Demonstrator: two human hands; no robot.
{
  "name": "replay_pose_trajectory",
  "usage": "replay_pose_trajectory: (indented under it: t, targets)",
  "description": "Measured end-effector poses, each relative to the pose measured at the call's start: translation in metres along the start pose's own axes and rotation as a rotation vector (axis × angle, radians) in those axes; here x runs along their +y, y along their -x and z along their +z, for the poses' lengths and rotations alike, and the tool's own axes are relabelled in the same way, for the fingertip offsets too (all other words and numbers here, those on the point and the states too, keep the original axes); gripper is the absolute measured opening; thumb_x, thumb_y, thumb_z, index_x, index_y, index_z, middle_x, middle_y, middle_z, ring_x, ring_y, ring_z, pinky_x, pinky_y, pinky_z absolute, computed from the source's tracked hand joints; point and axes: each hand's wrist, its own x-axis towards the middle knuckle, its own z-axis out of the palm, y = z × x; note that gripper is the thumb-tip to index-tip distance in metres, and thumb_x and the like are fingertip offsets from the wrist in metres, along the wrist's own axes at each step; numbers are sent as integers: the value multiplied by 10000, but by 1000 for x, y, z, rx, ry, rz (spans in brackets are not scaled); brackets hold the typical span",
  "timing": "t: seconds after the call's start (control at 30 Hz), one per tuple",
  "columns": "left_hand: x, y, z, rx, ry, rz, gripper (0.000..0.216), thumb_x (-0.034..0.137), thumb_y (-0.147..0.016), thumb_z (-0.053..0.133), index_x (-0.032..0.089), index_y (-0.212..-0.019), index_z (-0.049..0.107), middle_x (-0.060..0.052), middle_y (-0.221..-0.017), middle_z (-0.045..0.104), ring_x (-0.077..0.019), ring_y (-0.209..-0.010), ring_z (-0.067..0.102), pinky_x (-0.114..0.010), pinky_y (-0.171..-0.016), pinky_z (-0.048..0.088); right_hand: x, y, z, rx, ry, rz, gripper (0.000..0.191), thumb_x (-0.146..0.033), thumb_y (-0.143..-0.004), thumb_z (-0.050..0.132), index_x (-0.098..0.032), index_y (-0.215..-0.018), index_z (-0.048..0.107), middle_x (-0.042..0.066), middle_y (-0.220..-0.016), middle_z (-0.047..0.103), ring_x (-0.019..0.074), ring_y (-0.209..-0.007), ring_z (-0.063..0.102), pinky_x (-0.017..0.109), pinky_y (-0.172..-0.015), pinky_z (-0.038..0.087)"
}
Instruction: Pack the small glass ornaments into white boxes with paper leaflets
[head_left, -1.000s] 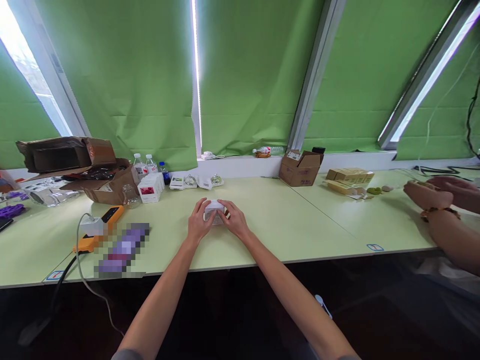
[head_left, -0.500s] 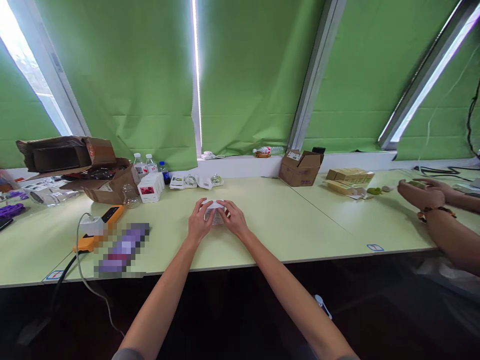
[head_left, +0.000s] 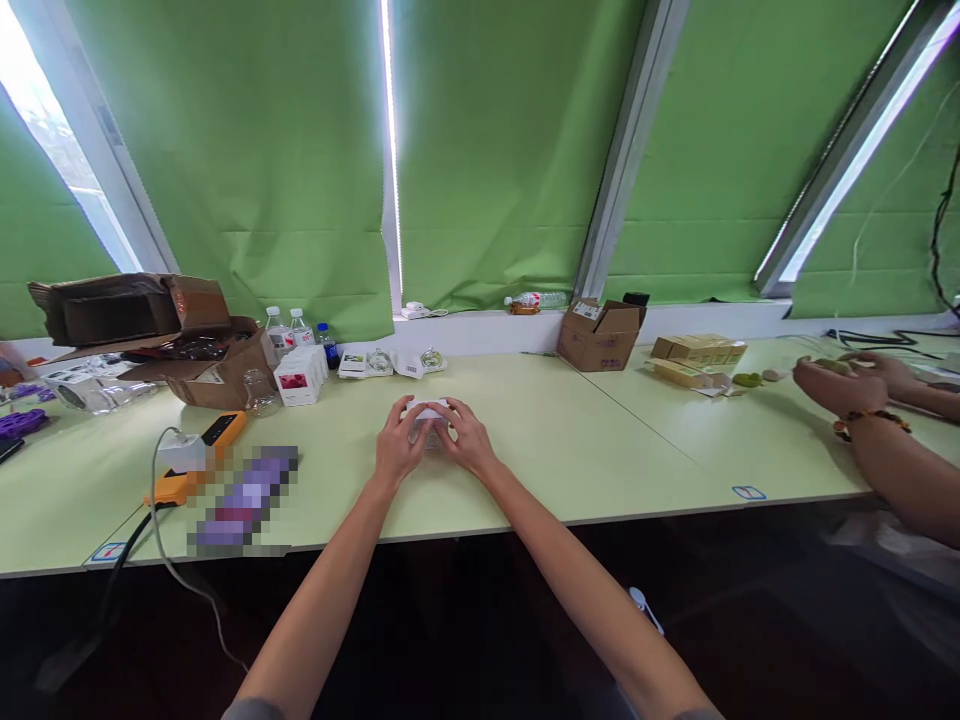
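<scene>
A small white box (head_left: 430,412) is held between my two hands over the middle of the table (head_left: 555,450). My left hand (head_left: 397,440) grips its left side, thumb on the near face. From the right, my right hand (head_left: 466,438) presses on it in the same way. Fingers and thumbs hide much of the box. Behind it, near the sill, lie small white packs (head_left: 366,362), and a row of white cartons (head_left: 298,376) stands to the left.
An orange power strip (head_left: 202,460) with a white plug and cable lies left, beside a blurred purple item (head_left: 247,495). Cardboard boxes (head_left: 202,370) stand far left, and another box (head_left: 600,335) is behind right. At right, a co-worker's hands (head_left: 840,385) hold something greenish near yellow cartons (head_left: 697,360).
The white box has tipped slightly between my hands, so more of its top face shows. My hands have stayed in almost the same place.
</scene>
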Motion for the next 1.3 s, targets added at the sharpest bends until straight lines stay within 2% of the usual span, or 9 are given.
replay_pose_trajectory:
  t: [0.13, 0.37, 0.67, 0.77, 0.9, 1.1, 1.3]
  targets:
    - [1, 0, 0, 11, -2, 15, 341, 399, -923, 505, 276, -1234, 566, -86, -1323, 515, -228, -1158, 556, -333, -836, 529, 0, -1, 0, -4, -8, 7, 424, -309, -917, 532, -343, -1339, 523, 68, -1255, 557, 228, -1121, 547, 327, -802, 561]
    - [0, -2, 1, 22, 43, 27, 267, 343, -940, 482, 244, -1178, 549, -89, -1282, 527, -203, -1152, 561, -342, -919, 506, -2, -4, 2, 41, 1, 43, 303, -369, -950, 475, -297, -1210, 611, 66, -1185, 602, 215, -1068, 573, 294, -725, 557]
    - [-6, -2, 4, 37, 112, 6, 211, 326, -935, 489, 221, -1116, 512, -113, -1237, 550, -222, -1173, 555, -379, -918, 515, -2, -5, 5, 88, -75, 76, 272, -401, -944, 469, -226, -1115, 588, 79, -1122, 640, 197, -966, 630, 271, -637, 543]
    - [-8, -2, 4, 25, 153, -6, 232, 332, -936, 487, 217, -1137, 498, -119, -1249, 547, -225, -1175, 554, -381, -905, 528, 1, -4, 5, 90, -106, 114, 284, -415, -932, 478, -218, -1121, 557, 70, -1086, 656, 185, -883, 643, 278, -618, 543]
    - [-9, -1, 4, 35, 209, -48, 288, 336, -948, 461, 220, -1210, 478, -110, -1208, 574, -202, -1081, 601, -367, -857, 559, 3, -2, 3, 60, -119, 121, 308, -420, -931, 471, -225, -1158, 544, 67, -1066, 665, 178, -840, 640, 271, -590, 539]
    - [-10, -2, 2, 18, 225, -50, 324, 337, -952, 447, 221, -1250, 501, -115, -1252, 554, -212, -1143, 567, -359, -872, 562, 3, -2, 1, 28, -96, 98, 364, -390, -941, 463, -234, -1265, 522, 72, -1182, 642, 158, -748, 637, 286, -626, 548]
    - [-11, -3, 2, 40, 282, -101, 325, 358, -943, 472, 231, -1234, 538, -100, -1188, 601, -186, -1014, 623, -344, -817, 584, 3, -3, 1, 28, -128, 120, 349, -366, -949, 449, -240, -1265, 525, 62, -1216, 633, 140, -690, 632, 302, -691, 551]
